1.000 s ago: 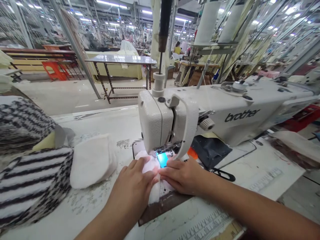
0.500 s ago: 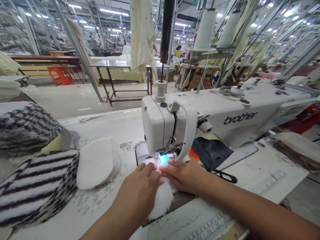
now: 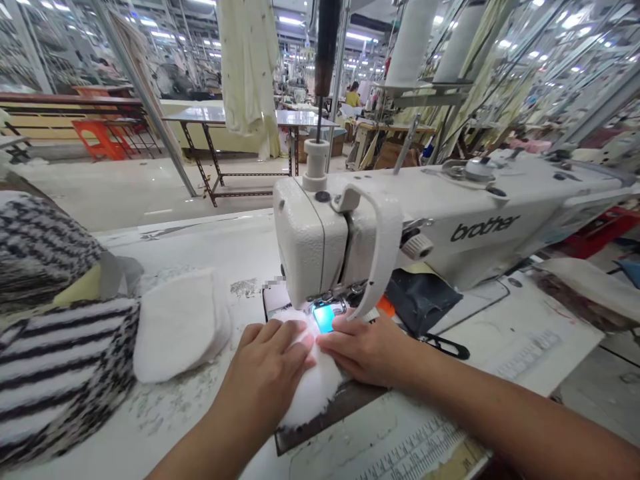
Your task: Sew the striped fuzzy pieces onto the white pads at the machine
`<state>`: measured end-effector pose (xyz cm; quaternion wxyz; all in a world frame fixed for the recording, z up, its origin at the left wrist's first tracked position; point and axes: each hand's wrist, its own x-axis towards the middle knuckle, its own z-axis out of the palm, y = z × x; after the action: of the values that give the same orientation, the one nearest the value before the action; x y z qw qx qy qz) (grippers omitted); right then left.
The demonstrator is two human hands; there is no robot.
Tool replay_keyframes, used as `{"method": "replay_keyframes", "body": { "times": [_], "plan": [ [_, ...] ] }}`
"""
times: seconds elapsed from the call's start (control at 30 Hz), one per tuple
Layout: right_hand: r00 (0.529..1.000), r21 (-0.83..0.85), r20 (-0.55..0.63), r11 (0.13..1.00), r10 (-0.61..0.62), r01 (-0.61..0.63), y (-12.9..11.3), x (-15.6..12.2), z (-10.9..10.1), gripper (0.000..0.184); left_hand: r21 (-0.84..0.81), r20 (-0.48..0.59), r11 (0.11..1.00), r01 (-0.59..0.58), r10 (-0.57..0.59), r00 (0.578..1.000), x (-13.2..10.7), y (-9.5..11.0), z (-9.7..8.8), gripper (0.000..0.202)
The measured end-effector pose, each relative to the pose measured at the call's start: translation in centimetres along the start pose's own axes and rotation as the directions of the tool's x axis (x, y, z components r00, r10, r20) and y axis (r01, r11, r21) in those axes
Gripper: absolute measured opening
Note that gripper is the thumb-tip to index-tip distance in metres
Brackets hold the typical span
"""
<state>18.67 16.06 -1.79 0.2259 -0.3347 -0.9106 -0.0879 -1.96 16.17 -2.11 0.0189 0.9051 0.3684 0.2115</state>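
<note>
A white fleecy fabric piece [image 3: 313,390] lies on the bed of a white Brother sewing machine [image 3: 400,227], its far end under the lit presser foot [image 3: 326,315]. My left hand [image 3: 267,373] rests flat on the piece's left side with fingers stretched toward the needle. My right hand [image 3: 367,350] presses down on the piece's right side, fingers together and pointing left, fingertips touching those of the left hand just in front of the foot.
A stack of white fleecy cut pieces [image 3: 180,323] lies to the left on the worktable [image 3: 210,247]. Black-and-white striped fabric bundles [image 3: 55,360] sit at far left. A dark pouch [image 3: 420,293] and black scissors [image 3: 443,347] lie right of the needle. Thread cones [image 3: 415,40] stand behind.
The white piece has shifted under my hands, and more of it shows in front of the foot than a second ago. Both hands stayed close together on it. The camera swayed slightly.
</note>
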Motion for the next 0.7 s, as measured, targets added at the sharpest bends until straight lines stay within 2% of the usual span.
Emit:
{"method": "replay_keyframes", "body": {
  "times": [0.17,0.3,0.43,0.5,0.57,0.63,0.7],
  "plan": [
    [0.997,0.056,-0.072,0.998,-0.003,0.007,0.6,-0.1,-0.2,0.023,0.011,0.011,1.0,-0.003,0.003,1.0,0.2,-0.4,-0.9,0.017],
    [0.996,0.093,-0.094,0.996,0.0,0.009,1.6,-0.1,-1.1,0.02,-0.032,0.029,0.991,-0.126,0.127,0.991,-0.4,0.4,-1.6,0.037],
    [0.999,0.072,-0.038,0.997,0.011,-0.008,1.6,-0.3,-1.4,0.024,-0.096,0.004,0.974,-0.203,0.204,0.979,-0.7,0.8,-1.3,0.015],
    [0.999,0.069,0.039,0.997,0.031,-0.033,1.1,-0.3,-1.3,0.028,-0.171,-0.017,0.972,-0.159,0.159,0.987,-0.6,0.6,-1.3,0.019],
    [0.991,0.065,0.113,0.994,0.076,-0.083,0.4,0.0,-0.9,0.032,-0.26,-0.007,0.964,-0.052,0.052,0.999,-0.4,0.3,-1.5,0.017],
    [0.979,0.046,0.158,0.989,0.13,-0.139,-0.3,0.5,-0.5,0.037,-0.322,0.052,0.943,0.084,-0.071,0.996,-0.3,0.0,-2.0,0.018],
    [0.972,0.031,0.188,0.988,0.142,-0.151,-0.6,0.9,-0.1,0.031,-0.35,0.113,0.922,0.163,-0.132,0.985,-0.3,-0.2,-2.5,0.021]
  ]
}}
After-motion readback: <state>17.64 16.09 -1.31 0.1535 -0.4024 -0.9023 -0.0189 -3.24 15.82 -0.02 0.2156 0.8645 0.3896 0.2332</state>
